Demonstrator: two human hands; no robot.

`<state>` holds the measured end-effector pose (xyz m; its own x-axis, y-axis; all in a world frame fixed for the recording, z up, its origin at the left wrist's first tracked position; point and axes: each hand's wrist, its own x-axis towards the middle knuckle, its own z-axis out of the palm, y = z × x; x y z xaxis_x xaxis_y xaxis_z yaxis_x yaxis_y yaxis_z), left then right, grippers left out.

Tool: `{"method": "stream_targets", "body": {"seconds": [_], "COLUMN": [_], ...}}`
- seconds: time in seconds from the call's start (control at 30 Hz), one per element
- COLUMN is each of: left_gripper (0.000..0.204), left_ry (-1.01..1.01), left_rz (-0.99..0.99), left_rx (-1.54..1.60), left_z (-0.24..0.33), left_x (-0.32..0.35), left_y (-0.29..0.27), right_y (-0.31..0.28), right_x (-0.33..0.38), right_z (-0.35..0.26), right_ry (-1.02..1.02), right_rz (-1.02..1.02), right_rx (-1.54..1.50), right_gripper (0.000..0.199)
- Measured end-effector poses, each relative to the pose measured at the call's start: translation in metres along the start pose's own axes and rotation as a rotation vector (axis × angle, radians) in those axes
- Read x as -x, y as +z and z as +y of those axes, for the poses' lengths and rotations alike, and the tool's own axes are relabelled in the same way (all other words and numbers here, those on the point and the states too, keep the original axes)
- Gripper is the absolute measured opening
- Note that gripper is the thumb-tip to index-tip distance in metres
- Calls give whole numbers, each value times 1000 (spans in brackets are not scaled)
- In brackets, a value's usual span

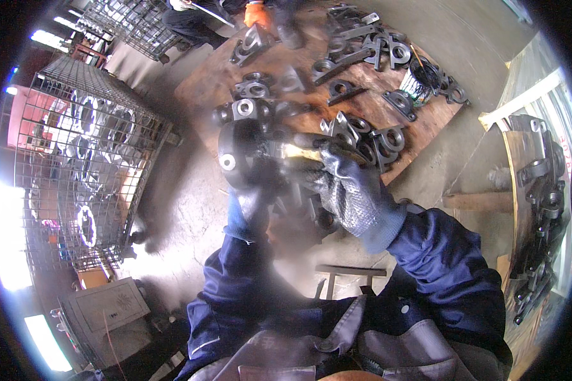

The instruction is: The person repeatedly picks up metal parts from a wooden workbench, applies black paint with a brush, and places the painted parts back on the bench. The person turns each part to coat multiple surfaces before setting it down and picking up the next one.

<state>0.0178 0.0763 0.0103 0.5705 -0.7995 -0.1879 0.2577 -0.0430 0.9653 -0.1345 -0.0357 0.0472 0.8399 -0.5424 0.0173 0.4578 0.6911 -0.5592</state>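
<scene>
A dark metal bearing housing (238, 143) with a hole in its lug is held up in front of me. My left hand (251, 206), gloved and partly hazy, grips it from below, its fingers mostly hidden. In a grey knit glove, my right hand (356, 190) is closed around a tool with a pale yellowish handle (302, 152). The tool's far end meets the right side of the housing and is too blurred to tell its kind. Behind my hands, several more bearing housings (388, 143) lie on a brown board (419, 152).
A coil of dark wire (426, 76) lies at the board's right. Across it a person's orange glove (257, 14) shows. Wire cage (152, 120) with ring-shaped parts stands left; a wooden crate (511, 171) of castings stands right. A grey box (111, 305) is lower left.
</scene>
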Motion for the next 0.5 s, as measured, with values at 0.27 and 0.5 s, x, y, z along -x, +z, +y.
{"method": "stream_targets", "body": {"seconds": [0.27, 0.5], "left_gripper": [24, 25], "left_ry": [40, 53], "left_rz": [35, -35], "left_rx": [-8, -93], "left_z": [-2, -13], "left_x": [-2, -6], "left_y": [-2, -16], "right_y": [-5, -6], "right_x": [-2, -6], "right_z": [4, 7], "right_ry": [103, -4], "right_rz": [32, -35], "right_rx": [-168, -43], "right_gripper": [46, 51]}}
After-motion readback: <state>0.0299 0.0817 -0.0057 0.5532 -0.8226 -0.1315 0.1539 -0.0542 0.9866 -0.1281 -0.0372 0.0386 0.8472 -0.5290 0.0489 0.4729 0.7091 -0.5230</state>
